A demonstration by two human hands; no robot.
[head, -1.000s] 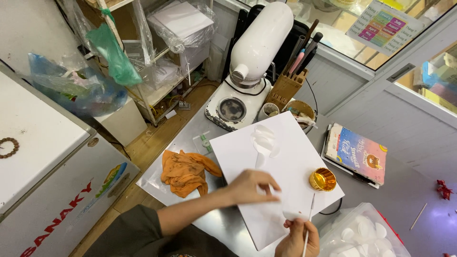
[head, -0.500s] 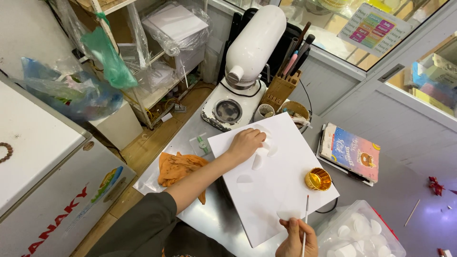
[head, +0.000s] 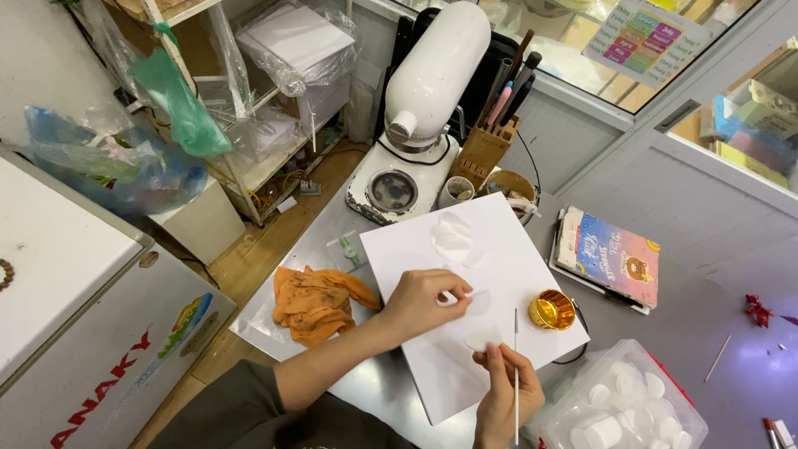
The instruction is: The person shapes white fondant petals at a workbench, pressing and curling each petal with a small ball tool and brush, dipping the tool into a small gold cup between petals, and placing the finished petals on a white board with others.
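Containers came first: the clear plastic tub (head: 582, 403) at your lower right held a heap of small white round pieces, the little shiny gold foil cup (head: 552, 309) sat on the right edge of the white rectangular sheet (head: 515, 258), though what lay in it could not be made out, and the wooden slotted block (head: 484, 150) by the white stand mixer (head: 428, 91) held several upright tools. On the sheet, your left hand (head: 420, 303) pinched a thin translucent white petal-shaped piece (head: 475, 303) between thumb and fingertips, with its long axis running roughly left to right and its free end pointing toward the gold cup. Your right hand (head: 503, 399) was closed around a thin straight stick (head: 515, 374), which stood almost vertical in the view, tip pointing away from you, just beside a second pale petal (head: 485, 338) lying flat on the sheet. A crumpled orange cloth (head: 320, 299) lay to the left of the sheet.
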